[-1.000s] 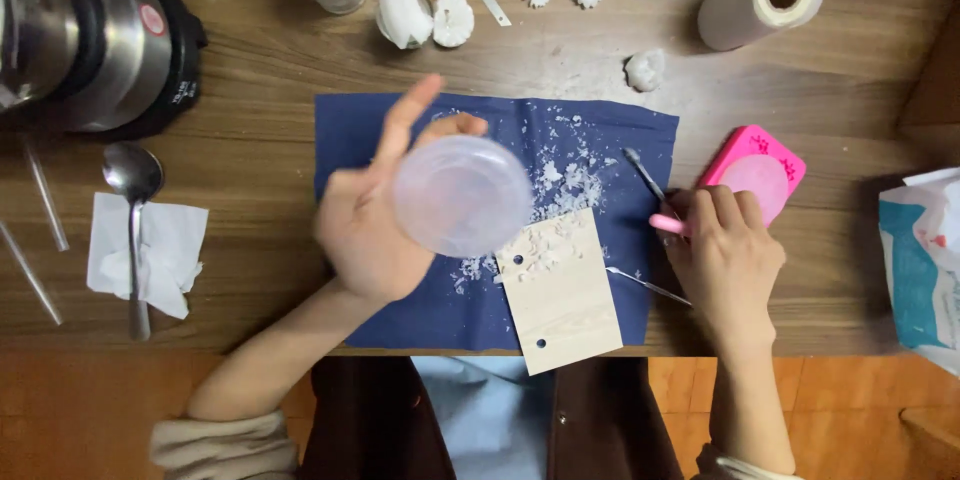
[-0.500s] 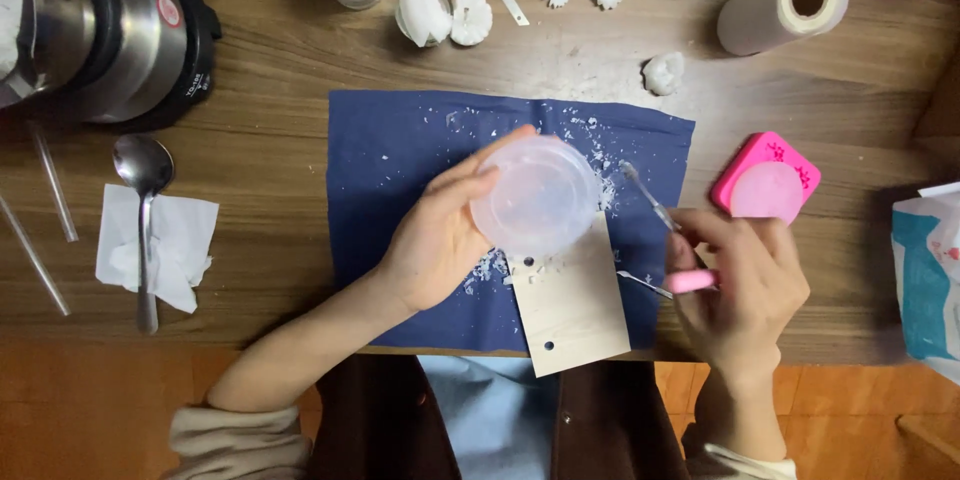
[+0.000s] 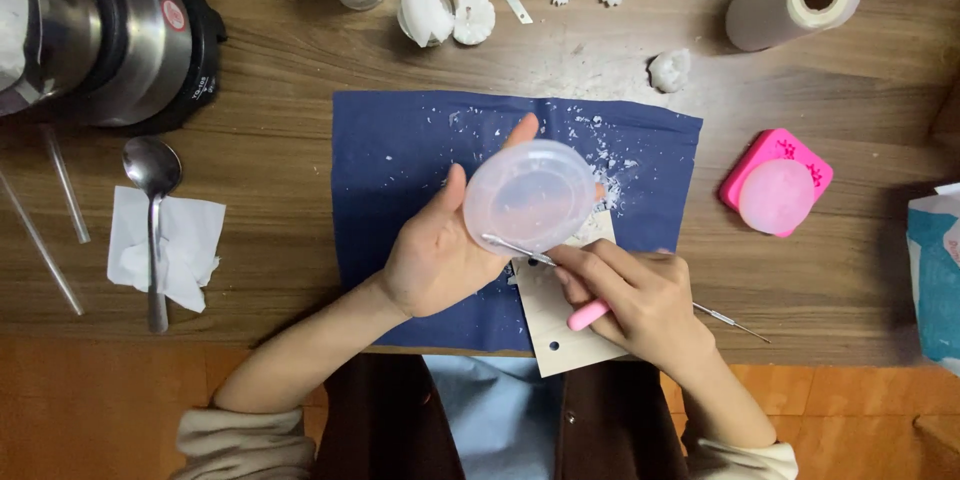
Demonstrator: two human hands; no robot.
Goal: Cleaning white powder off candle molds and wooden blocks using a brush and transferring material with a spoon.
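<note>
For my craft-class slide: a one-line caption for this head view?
Left hand holds a clear round mould while right hand works its rim with a pink-handled pick.

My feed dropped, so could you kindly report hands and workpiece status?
Left hand holds round translucent plastic mould. Right hand grips pink-handled metal pick, tip at mould's rim. Nothing between them.

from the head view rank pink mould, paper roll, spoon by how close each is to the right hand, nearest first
From the right hand:
1. Pink mould, just up and to its right.
2. Paper roll, top right of the table.
3. Spoon, far left on a white tissue.
</note>
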